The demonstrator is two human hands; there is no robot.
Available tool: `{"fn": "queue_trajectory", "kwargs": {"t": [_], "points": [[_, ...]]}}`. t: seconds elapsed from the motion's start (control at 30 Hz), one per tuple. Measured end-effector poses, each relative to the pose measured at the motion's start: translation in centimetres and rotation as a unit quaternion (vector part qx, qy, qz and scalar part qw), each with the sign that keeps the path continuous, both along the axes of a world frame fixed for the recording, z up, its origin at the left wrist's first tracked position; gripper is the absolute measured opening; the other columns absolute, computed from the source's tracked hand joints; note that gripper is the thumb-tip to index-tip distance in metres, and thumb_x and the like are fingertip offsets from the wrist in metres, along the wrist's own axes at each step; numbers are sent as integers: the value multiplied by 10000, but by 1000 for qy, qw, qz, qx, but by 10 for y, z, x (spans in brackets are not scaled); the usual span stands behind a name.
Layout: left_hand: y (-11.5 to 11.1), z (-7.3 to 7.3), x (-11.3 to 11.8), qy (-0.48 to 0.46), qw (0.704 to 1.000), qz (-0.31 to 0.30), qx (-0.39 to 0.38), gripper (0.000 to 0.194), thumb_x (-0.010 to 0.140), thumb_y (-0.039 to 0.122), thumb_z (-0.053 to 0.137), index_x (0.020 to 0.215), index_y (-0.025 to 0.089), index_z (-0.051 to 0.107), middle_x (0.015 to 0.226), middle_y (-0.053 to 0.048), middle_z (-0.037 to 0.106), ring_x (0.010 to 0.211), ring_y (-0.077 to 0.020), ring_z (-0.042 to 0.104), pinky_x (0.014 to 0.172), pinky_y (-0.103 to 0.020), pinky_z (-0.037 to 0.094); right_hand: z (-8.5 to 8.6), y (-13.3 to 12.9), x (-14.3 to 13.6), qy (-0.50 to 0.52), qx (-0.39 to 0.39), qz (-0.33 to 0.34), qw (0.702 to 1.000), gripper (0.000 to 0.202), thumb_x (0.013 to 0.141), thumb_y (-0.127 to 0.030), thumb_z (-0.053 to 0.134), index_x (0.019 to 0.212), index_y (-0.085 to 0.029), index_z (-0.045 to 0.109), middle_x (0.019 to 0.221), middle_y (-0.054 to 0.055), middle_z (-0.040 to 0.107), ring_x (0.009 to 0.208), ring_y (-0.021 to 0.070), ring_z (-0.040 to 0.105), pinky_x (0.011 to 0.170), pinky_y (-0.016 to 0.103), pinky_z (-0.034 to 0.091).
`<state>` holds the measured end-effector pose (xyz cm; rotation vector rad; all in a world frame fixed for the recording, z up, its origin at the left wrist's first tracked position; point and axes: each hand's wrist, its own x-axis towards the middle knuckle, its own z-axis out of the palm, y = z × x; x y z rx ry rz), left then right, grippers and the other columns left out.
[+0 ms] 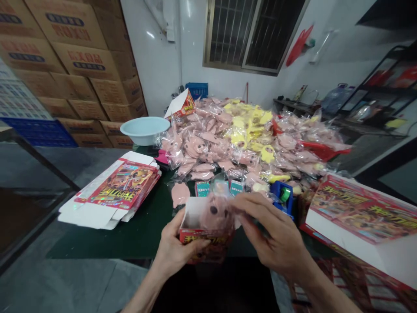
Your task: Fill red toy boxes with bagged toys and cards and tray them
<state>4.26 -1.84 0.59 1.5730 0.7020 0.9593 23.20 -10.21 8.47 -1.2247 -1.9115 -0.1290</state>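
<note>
My left hand point(176, 243) is wrapped round a small red printed carton point(208, 241), its white inside showing at the top. At the carton's mouth is a pink animal-shaped toy point(216, 215) in a clear bag, partly inside. My right hand point(269, 224) pinches the bag's right edge, slightly blurred by motion. Just behind the carton lie small teal packets point(202, 188). Another bagged pink toy point(180, 194) rests flat on the dark green table point(140, 237) to the left.
A pile of bagged pink toys point(208, 145) and yellow toys point(249, 119) covers the table's back. Flattened cartons point(122, 182) lie at left, near a pale blue basin point(145, 130). A blue tape dispenser point(282, 198) and large open red box point(352, 217) stand at right.
</note>
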Motion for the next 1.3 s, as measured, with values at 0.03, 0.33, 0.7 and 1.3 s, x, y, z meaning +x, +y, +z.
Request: {"fn": "queue_trajectory", "kwargs": {"t": [0.03, 0.33, 0.7, 1.3], "points": [[0, 0, -1, -4, 1000, -5, -6, 416, 614, 264, 767, 984, 167, 604, 737, 22, 650, 622, -115, 566, 567, -187, 470, 1, -2, 0, 7, -8, 21, 1000, 432, 850, -12, 437, 1227, -215, 494, 1149, 49, 585, 1086, 128, 552, 961, 248, 453], [-5, 11, 0, 10, 998, -7, 60, 253, 593, 264, 782, 767, 147, 640, 599, 45, 603, 495, -69, 473, 476, -154, 402, 15, -7, -12, -28, -44, 52, 997, 349, 834, -80, 519, 1172, -159, 491, 1163, 88, 558, 1098, 163, 512, 960, 293, 429], [-6, 19, 3, 23, 997, 7, 80, 278, 541, 243, 806, 730, 142, 630, 607, 33, 611, 523, -89, 516, 505, -170, 431, 6, 11, -22, 20, -16, 89, 996, 129, 834, -130, 598, 940, -189, 556, 897, 26, 653, 838, 146, 586, 773, 279, 477], [-4, -2, -22, 67, 981, 165, 75, 221, 522, 307, 770, 583, 141, 639, 483, 17, 617, 414, -121, 544, 400, -196, 474, -5, 5, -60, -178, -20, -60, 982, 235, 859, -288, 553, 1041, -143, 586, 1055, 98, 598, 986, 248, 520, 856, 388, 416]]}}
